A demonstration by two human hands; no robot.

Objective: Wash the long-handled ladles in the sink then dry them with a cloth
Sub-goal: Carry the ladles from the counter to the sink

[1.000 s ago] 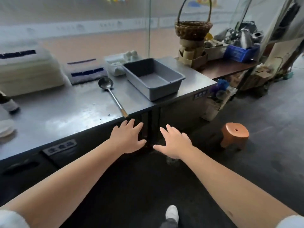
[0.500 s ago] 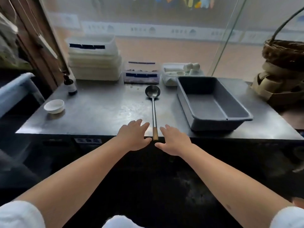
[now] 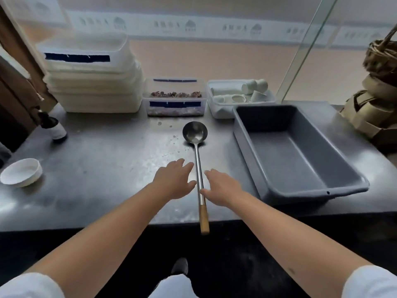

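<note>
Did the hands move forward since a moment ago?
Yes. The left hand and right hand were back at the counter's front edge; now they reach over it, either side of the ladle handle.

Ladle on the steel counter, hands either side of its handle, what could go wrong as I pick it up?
The ladle lies with its wooden grip past the counter edge, so a nudge from the left hand or right hand might tip it off. Its long handle could swing the bowl into the grey tub.
</note>
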